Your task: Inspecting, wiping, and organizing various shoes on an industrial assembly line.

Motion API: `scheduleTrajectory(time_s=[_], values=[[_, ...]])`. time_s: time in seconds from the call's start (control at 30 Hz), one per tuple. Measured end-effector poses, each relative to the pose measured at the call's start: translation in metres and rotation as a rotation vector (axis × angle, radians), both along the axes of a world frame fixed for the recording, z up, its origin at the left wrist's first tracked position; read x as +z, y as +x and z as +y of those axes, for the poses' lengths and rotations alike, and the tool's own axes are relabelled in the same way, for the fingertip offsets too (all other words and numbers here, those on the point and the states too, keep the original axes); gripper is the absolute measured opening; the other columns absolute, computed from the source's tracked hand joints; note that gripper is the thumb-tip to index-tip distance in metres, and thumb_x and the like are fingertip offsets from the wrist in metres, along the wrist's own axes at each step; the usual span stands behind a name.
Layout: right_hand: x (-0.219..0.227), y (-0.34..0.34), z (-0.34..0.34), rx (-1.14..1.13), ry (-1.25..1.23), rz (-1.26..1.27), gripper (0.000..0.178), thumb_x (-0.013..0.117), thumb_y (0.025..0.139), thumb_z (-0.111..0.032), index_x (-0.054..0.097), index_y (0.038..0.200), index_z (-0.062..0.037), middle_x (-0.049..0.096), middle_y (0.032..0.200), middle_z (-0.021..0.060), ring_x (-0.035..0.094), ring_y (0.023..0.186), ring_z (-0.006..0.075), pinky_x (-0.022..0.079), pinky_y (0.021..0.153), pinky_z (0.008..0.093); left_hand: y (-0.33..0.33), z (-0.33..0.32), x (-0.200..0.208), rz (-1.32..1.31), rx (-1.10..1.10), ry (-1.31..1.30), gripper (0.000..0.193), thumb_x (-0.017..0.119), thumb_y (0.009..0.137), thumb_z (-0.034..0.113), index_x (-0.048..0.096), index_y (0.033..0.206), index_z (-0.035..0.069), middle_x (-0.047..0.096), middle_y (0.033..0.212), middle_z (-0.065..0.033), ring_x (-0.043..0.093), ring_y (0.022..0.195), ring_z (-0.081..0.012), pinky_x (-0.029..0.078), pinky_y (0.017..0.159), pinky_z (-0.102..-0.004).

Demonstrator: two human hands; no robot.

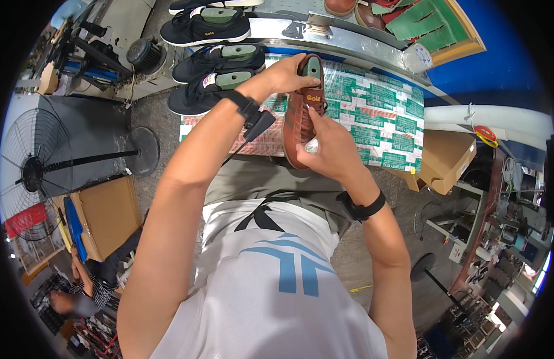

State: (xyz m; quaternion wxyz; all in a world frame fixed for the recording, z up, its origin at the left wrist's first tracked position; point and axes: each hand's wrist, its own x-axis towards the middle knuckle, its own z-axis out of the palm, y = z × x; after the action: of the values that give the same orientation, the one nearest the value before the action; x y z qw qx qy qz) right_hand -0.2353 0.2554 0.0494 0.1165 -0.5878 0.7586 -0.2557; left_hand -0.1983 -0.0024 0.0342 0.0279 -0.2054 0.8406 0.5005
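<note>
A brown lace-up shoe (294, 122) with a green insole rests on the box, its heel away from me and its toe toward me. My left hand (284, 76) is closed round the heel end, the thumb at the collar. Over the laces and toe, my right hand (332, 145) is bent with thumb and fingers pressing in. A small crumpled whitish piece (311, 146) shows between them; its material is unclear. Beside my left forearm, a black shoe (200, 94) stands, with another black shoe (214, 61) and several more like it beyond.
Under the shoe is a box (381, 113) wrapped in green and white printed tape. A metal rail (349, 46) runs behind it. An open cardboard carton (441, 157) stands at right, a standing fan (34, 173) at left. A seated person (88, 290) is at lower left.
</note>
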Motion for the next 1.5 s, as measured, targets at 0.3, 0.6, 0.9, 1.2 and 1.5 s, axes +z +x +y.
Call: scheduleTrajectory(time_s=[0.3, 0.6, 0.9, 1.2, 1.5], values=[[0.005, 0.083, -0.047, 0.043, 0.012, -0.419, 0.075, 0.080, 0.086, -0.033, 0.062, 0.148, 0.0052, 0.073, 0.113, 0.0200, 0.073, 0.100, 0.0363, 0.059, 0.091, 0.0444, 0.002, -0.008, -0.007, -0.007, 0.017, -0.022, 0.099, 0.091, 0.092, 0.049, 0.045, 0.167, 0.005, 0.060, 0.158, -0.0281, 0.056, 0.150, -0.0367, 0.049, 0.121, -0.0452], [-0.008, 0.020, 0.008, -0.342, -0.216, -0.254, 0.085, 0.084, 0.081, -0.029, 0.055, 0.152, 0.0099, 0.067, 0.101, 0.0178, 0.070, 0.092, 0.0362, 0.058, 0.081, 0.0449, -0.027, 0.020, -0.029, 0.065, 0.185, 0.207, 0.106, 0.091, 0.087, 0.053, 0.041, 0.161, -0.004, 0.067, 0.144, -0.0289, 0.067, 0.134, -0.0382, 0.054, 0.111, -0.0433], [0.057, 0.002, 0.045, 0.021, 0.090, -0.013, 0.083, 0.083, 0.082, -0.028, 0.056, 0.149, 0.0106, 0.067, 0.101, 0.0205, 0.070, 0.094, 0.0398, 0.058, 0.084, 0.0485, -0.020, 0.009, -0.049, -0.010, 0.297, 0.037, 0.090, 0.086, 0.080, 0.043, 0.052, 0.152, 0.000, 0.073, 0.136, -0.0253, 0.073, 0.124, -0.0390, 0.057, 0.106, -0.0424], [0.042, 0.003, 0.075, -0.078, 0.131, -0.345, 0.090, 0.083, 0.082, -0.024, 0.050, 0.160, 0.0044, 0.068, 0.108, 0.0188, 0.069, 0.101, 0.0380, 0.057, 0.091, 0.0456, -0.028, 0.016, -0.048, -0.023, 0.235, -0.099, 0.099, 0.085, 0.080, 0.051, 0.048, 0.155, -0.003, 0.068, 0.141, -0.0300, 0.072, 0.125, -0.0420, 0.058, 0.106, -0.0447], [-0.011, -0.001, 0.017, 0.007, -0.101, -0.130, 0.094, 0.086, 0.079, -0.029, 0.050, 0.159, 0.0047, 0.066, 0.106, 0.0181, 0.067, 0.098, 0.0377, 0.056, 0.088, 0.0469, -0.032, 0.014, -0.050, -0.077, 0.193, -0.029, 0.113, 0.084, 0.080, 0.056, 0.037, 0.161, -0.008, 0.055, 0.149, -0.0395, 0.060, 0.140, -0.0493, 0.052, 0.117, -0.0474]])
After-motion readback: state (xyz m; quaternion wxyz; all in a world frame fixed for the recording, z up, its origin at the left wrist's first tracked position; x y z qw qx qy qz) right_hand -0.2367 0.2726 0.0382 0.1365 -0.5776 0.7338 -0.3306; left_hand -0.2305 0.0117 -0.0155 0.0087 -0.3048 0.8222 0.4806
